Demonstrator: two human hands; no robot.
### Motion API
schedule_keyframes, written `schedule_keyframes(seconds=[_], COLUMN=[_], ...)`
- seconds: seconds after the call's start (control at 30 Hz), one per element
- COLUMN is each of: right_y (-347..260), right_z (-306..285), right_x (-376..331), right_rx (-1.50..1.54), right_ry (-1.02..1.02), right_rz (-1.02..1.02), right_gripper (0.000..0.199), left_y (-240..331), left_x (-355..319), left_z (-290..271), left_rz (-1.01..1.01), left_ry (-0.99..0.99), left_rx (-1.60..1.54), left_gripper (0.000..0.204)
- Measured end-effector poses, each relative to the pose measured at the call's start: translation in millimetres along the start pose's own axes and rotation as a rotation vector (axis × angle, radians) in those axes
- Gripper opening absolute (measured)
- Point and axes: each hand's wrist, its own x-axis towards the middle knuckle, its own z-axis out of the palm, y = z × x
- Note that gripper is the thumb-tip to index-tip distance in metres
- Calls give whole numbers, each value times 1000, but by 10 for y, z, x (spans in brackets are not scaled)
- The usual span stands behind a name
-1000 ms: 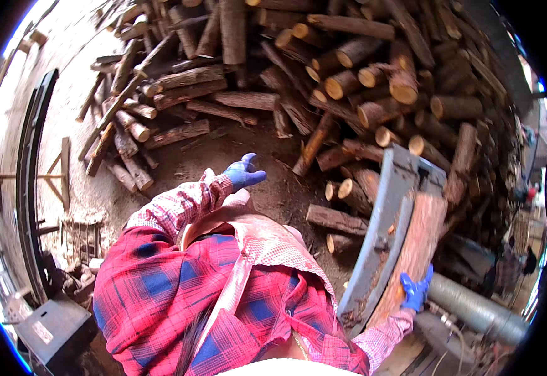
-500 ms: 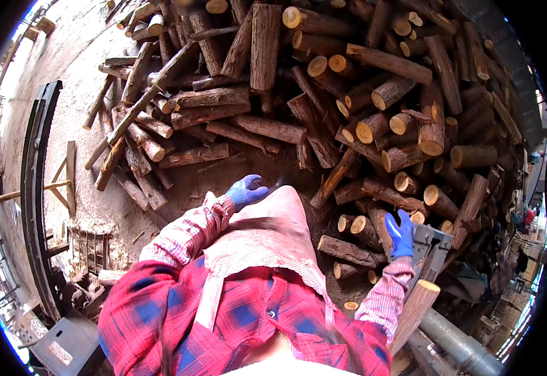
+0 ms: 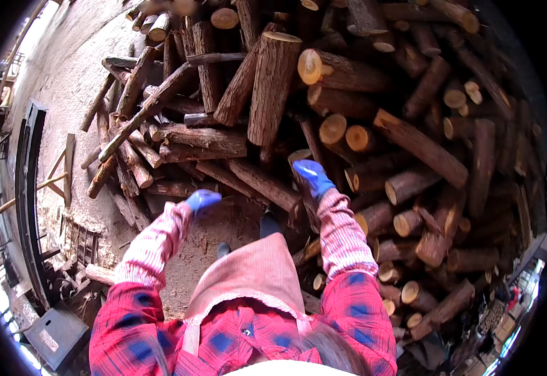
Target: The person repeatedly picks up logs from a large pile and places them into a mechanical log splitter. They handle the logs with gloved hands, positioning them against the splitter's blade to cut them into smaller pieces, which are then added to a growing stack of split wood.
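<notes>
My left hand (image 3: 202,200), in a blue glove, hangs over the bare ground just before the near logs on the left. Motion smears its fingers, and nothing can be made out in it. My right hand (image 3: 314,177), gloved in the same blue, reaches forward to the upper end of a leaning log (image 3: 299,155). Its fingers stretch over the bark just below the cut face; whether they press on it I cannot tell. A thick upright log (image 3: 273,88) stands beyond, and a long log (image 3: 264,185) lies between my two hands.
A large heap of cut logs (image 3: 420,147) fills the front and right. A dark metal beam (image 3: 28,188) runs along the left, with a wooden frame (image 3: 68,169) beside it. A grey metal box (image 3: 55,338) sits at lower left. My shoes (image 3: 268,224) show beyond the pink apron (image 3: 248,269).
My right hand has left the metal-and-wood stand at the right and swung forward to the leaning log. My left hand has moved left, away from the apron. The view has shifted toward the heap.
</notes>
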Motion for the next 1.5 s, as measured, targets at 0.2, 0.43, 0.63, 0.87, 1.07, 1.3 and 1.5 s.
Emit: schedule_keyframes(seconds=[0.2,0.43,0.63,0.87,1.07,1.3,1.5], right_y=[-40,123,492,370,726,1042,721], right_z=[183,223,400,974,1516,1777,1869], right_x=[1734,2256,2626,2058,1112,-671,-2243], right_rx=[548,832,478,1494,1563,1439,1334], right_ry=[228,298,124,-222,-216,-38,39], right_rz=[449,599,95,251,243,200,-16], right_gripper=[80,80,65,71,72,70,69], left_y=[2820,4398,4463,2855,1110,-429,-300], left_x=[1772,2424,2229,829,134,-739,-1431], left_z=[-237,-140,35,19,218,259,1213], left_rz=[196,693,812,811,676,285,-121], left_ry=[-2,58,-65,172,34,-383,-265], left_rx=[-362,-173,-155,-84,24,-160,-478], left_gripper=[33,31,44,67,28,25,47])
